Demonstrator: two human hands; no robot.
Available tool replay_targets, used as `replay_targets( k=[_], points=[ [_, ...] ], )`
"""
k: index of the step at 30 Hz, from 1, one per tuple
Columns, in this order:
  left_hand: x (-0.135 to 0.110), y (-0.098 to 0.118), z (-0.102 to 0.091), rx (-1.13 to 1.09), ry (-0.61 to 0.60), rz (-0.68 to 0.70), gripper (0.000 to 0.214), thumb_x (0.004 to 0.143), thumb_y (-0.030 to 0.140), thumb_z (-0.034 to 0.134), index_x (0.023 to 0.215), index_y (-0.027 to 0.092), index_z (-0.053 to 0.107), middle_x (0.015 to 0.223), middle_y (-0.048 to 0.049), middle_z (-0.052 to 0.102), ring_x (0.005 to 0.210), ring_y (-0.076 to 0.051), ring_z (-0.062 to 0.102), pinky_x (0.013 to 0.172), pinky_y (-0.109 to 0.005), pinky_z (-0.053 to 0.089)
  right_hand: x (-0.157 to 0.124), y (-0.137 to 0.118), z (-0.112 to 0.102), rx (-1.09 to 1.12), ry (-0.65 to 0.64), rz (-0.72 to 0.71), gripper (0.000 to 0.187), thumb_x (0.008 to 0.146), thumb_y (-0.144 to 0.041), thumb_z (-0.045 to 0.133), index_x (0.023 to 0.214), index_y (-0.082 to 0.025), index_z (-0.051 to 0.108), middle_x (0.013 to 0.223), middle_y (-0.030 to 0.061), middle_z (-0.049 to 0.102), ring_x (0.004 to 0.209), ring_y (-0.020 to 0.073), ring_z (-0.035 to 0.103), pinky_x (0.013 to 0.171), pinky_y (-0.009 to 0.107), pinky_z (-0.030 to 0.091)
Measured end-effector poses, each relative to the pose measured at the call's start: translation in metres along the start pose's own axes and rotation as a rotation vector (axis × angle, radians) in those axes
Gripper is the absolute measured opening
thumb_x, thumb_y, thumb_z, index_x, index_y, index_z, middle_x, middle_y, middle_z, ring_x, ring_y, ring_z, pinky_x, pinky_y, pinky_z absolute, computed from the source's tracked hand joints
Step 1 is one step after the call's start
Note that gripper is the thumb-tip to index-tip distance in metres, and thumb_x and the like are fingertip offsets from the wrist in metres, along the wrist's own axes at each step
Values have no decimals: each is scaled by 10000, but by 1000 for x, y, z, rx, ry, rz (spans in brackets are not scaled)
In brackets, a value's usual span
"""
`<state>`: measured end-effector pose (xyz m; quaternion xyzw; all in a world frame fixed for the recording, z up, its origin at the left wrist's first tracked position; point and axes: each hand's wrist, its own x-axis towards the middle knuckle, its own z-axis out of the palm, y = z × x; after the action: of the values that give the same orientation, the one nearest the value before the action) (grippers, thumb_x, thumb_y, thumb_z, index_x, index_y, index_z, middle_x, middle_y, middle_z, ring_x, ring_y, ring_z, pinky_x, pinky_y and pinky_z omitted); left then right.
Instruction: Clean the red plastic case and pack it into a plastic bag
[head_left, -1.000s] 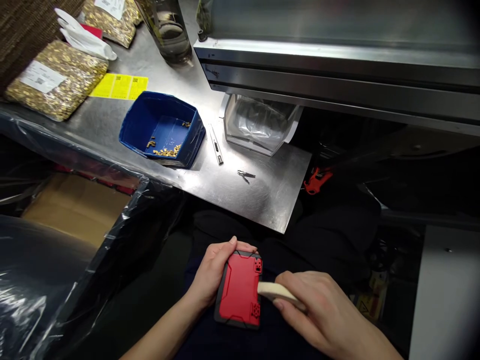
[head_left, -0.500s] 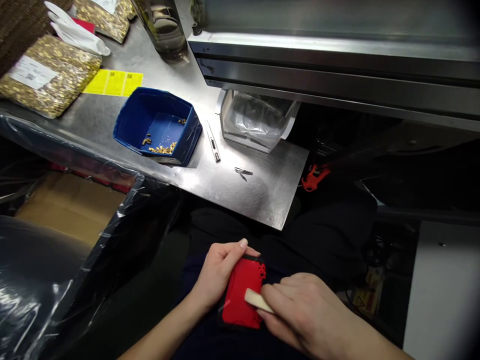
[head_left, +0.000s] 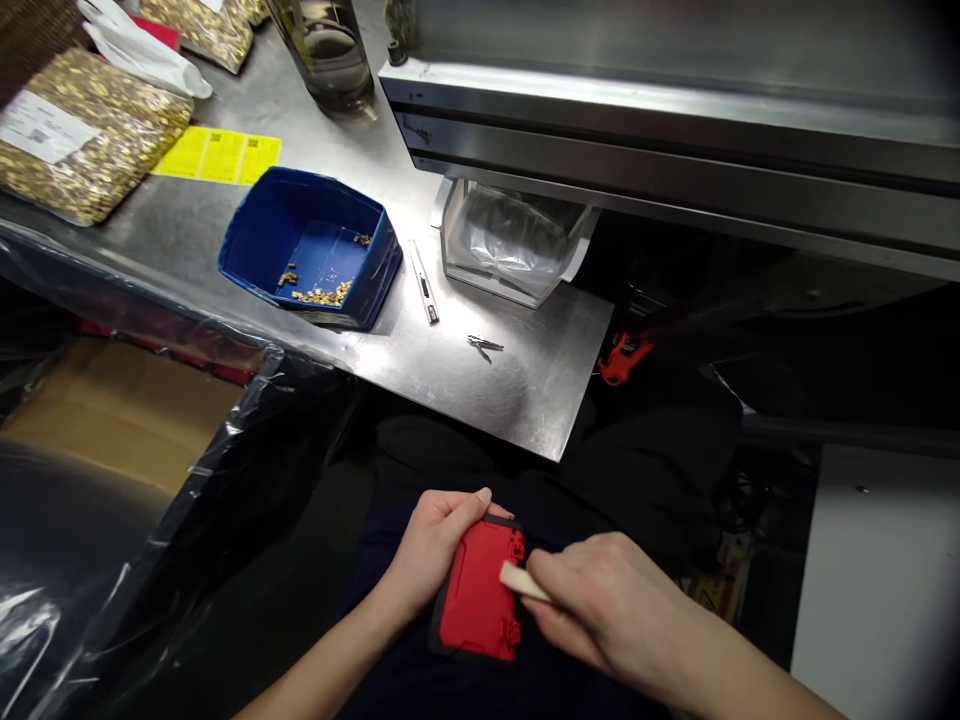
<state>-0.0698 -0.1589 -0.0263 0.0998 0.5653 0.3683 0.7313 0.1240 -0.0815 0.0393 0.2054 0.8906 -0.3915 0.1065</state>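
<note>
Pinching a pale strip (head_left: 525, 583) remotely with my right hand's (head_left: 600, 595) grip, I see its tip over the red case (head_left: 478, 595), which my left hand (head_left: 431, 550) clasps at the lap, near the shiny metal tabletop (head_left: 544, 405) bearing a blue bin (head_left: 300, 225), cutter (head_left: 423, 283) and clippers (head_left: 485, 346); dark plastic (head_left: 300, 420) drapes the left.

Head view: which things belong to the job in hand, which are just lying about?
Likely in the job:
red-and-black case, held by the left hand
cream-coloured strip, in the right hand

Apparently lying about, untouched:
blue bin with brass-coloured pieces
utility knife
nail clippers
yellow label sheet
white glove
</note>
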Motion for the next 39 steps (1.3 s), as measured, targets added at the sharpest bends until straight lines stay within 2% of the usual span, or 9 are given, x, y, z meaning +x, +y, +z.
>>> replay_targets(
  k=[3,8,13,19,22,26,32,35,39],
  points=[
    [2,0,0,8,-7,22,461,910,524,652,839,102,825,801,-132,798,718,-229,668,696,-306,474,2,0,-1,9,-5,-32,237,1089,-363,401,885,-248,435,713,-69,588,574,123,447,595,308,284],
    [1,4,1,21,-9,34,447,918,490,613,815,110,823,748,-116,788,653,-211,640,647,-303,466,4,-5,-6,38,-59,-15,212,1068,-327,437,873,-244,432,709,-77,574,560,112,405,588,298,285],
    [-5,9,1,80,1,129,370,909,413,605,794,140,828,865,-102,807,851,-257,691,802,-323,496,6,-11,-8,64,-86,-68,196,1054,-323,439,876,-243,436,734,-75,579,585,109,419,605,286,311],
    [-5,7,-1,100,19,148,349,911,389,595,795,157,829,867,-91,804,874,-268,696,826,-336,499,6,-9,-7,50,-116,-70,154,1038,-331,453,917,-243,490,726,-66,592,584,110,443,579,287,306],
    [-5,5,-2,101,14,139,376,918,418,593,806,147,829,849,-98,793,827,-258,681,778,-330,486,4,-10,-8,43,-119,-2,152,1019,-299,480,879,-238,485,717,-65,598,564,107,435,571,291,294],
    [-4,5,-2,45,-16,121,382,907,444,632,778,135,816,791,-92,763,773,-230,648,724,-303,465,2,-11,-6,56,-103,-62,147,1017,-285,468,878,-241,484,698,-68,584,561,110,439,569,289,293],
    [0,1,-4,-44,-36,48,397,898,472,650,766,124,787,663,-65,711,598,-162,567,599,-265,409,3,-7,-8,3,-91,-4,198,1049,-280,430,856,-240,452,682,-73,565,538,112,399,576,294,280],
    [1,-1,-5,-78,-50,30,429,905,509,666,776,116,779,690,-83,726,621,-167,586,618,-265,428,7,-7,-10,20,-116,-74,184,1060,-316,434,891,-247,461,714,-76,583,569,109,430,591,286,291],
    [0,0,-6,-100,-59,24,438,919,518,664,801,111,772,707,-79,723,625,-150,568,615,-250,412,9,-8,-12,-20,-116,-1,180,1052,-312,442,886,-244,461,711,-66,578,574,115,431,583,296,277]
  ],
)
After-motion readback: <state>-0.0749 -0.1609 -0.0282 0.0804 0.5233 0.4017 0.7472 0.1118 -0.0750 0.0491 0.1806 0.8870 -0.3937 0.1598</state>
